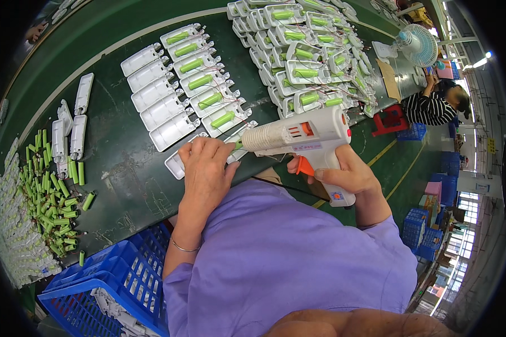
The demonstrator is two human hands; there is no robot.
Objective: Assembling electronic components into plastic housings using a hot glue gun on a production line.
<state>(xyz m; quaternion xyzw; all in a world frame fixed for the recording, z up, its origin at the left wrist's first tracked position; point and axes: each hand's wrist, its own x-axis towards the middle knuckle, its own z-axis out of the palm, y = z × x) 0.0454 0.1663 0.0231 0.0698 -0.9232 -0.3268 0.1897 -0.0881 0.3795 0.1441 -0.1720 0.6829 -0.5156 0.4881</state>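
Note:
My right hand (351, 175) grips a white glue gun (309, 137) with an orange trigger, its nozzle pointing left. My left hand (207, 167) presses down on a white plastic case (176, 163) at the near edge of the dark green bench (118, 151); a green cylindrical battery (239, 145) shows at the fingertips, right at the gun's nozzle. Just beyond lie two rows of white cases: a left row of plain ones (160, 109) and a right row with green batteries fitted (208, 84).
A heap of fitted cases (306, 62) lies at the far right of the bench. Loose green batteries (50, 191) and several white parts (73, 132) lie at the left. A blue crate (104, 289) stands lower left. A seated person (436, 104), a fan (419, 45) and blue crates (424, 227) are at the right.

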